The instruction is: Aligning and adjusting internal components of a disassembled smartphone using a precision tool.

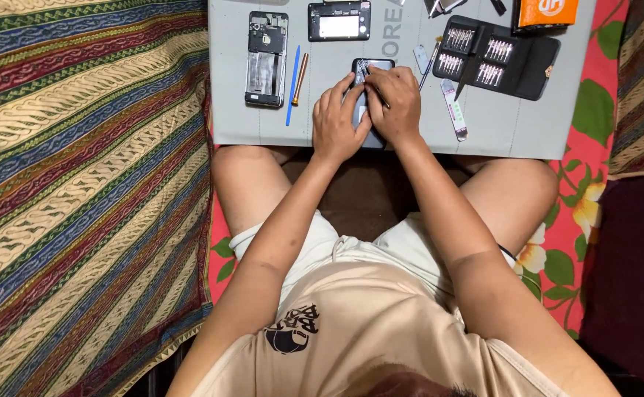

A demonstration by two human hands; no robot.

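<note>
A dark opened phone (372, 68) lies on the grey work mat (498, 125) in front of me. My left hand (339, 119) grips the phone's left side and lower end. My right hand (394, 103) rests over its right side, fingers curled on it and pressing near its top; whether it pinches a small tool I cannot tell. Most of the phone is hidden under both hands.
On the mat: a stripped phone frame (266, 59) at left, a blue pry stick (293, 86) and a wooden-handled tool (301, 79), a second phone part (339, 20) at the back, an open black bit case (500, 57), an orange box (548, 12). Striped cloth (79, 184) lies left.
</note>
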